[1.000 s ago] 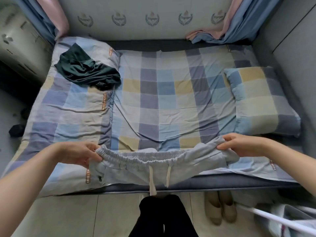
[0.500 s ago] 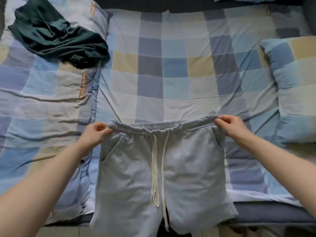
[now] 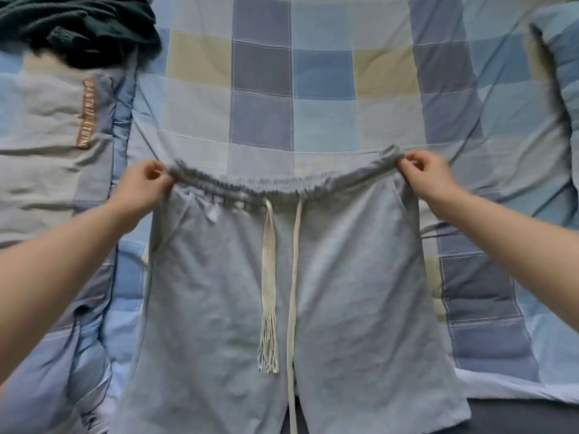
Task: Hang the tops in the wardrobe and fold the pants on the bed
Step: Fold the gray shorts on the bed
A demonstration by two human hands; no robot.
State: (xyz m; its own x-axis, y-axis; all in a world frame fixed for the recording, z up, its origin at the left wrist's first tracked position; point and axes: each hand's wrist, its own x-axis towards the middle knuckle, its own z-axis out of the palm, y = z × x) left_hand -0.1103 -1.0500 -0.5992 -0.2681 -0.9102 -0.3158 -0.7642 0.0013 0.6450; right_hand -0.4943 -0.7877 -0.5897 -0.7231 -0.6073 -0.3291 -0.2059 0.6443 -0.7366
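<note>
Light grey drawstring pants (image 3: 354,292) lie spread flat, front side up, on the checked bedsheet (image 3: 260,89), waistband away from me and legs running off the near edge of the bed. My left hand (image 3: 142,186) pinches the left end of the elastic waistband. My right hand (image 3: 426,175) pinches the right end. Two cream drawstrings (image 3: 269,277) trail down the middle of the pants. A dark green top (image 3: 78,26) lies crumpled at the far left.
A folded checked quilt (image 3: 56,158) with a brown label covers the left part of the bed. A matching pillow (image 3: 564,57) lies at the right edge. The dark mattress edge (image 3: 517,415) shows at the bottom right.
The pants hung bunched between my hands at the bed's near edge; both hands carried the waistband forward and laid them flat on the sheet. My view has moved closer to the bed.
</note>
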